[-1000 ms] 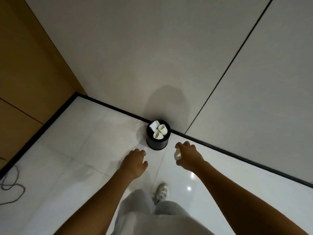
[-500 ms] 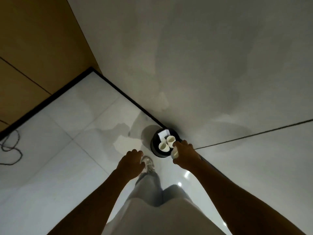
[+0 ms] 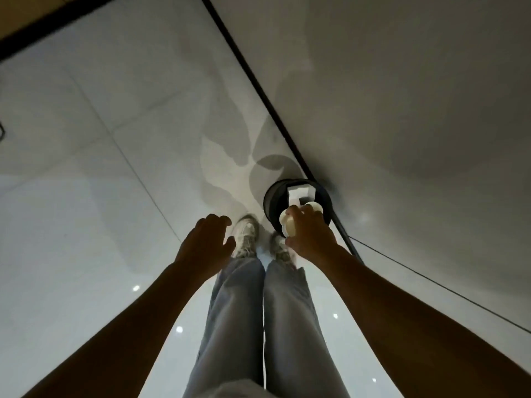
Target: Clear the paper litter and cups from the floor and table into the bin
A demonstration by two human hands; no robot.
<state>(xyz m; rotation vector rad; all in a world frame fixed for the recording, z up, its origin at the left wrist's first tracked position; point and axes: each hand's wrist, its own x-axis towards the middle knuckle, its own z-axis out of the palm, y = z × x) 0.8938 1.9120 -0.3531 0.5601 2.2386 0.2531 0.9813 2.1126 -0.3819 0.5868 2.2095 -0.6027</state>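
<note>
A round black bin point(image 3: 273, 201) stands on the floor against the wall's dark skirting. Inside it a white paper piece point(image 3: 298, 192) shows, and the rim of a cup point(image 3: 316, 207) peeks past my fingers. My right hand point(image 3: 311, 235) is over the bin's near edge and grips a pale paper cup point(image 3: 288, 227). My left hand point(image 3: 208, 244) hangs to the left of the bin, fingers loosely curled, holding nothing.
My legs in pale trousers and two light shoes point(image 3: 247, 237) stand right before the bin. The grey wall point(image 3: 402, 110) rises on the right behind a black skirting line point(image 3: 258, 81). White floor tiles point(image 3: 86, 168) spread to the left.
I have stepped closer to the bin and the view has tilted down. My right hand with the cup has moved from beside the bin to over its near edge.
</note>
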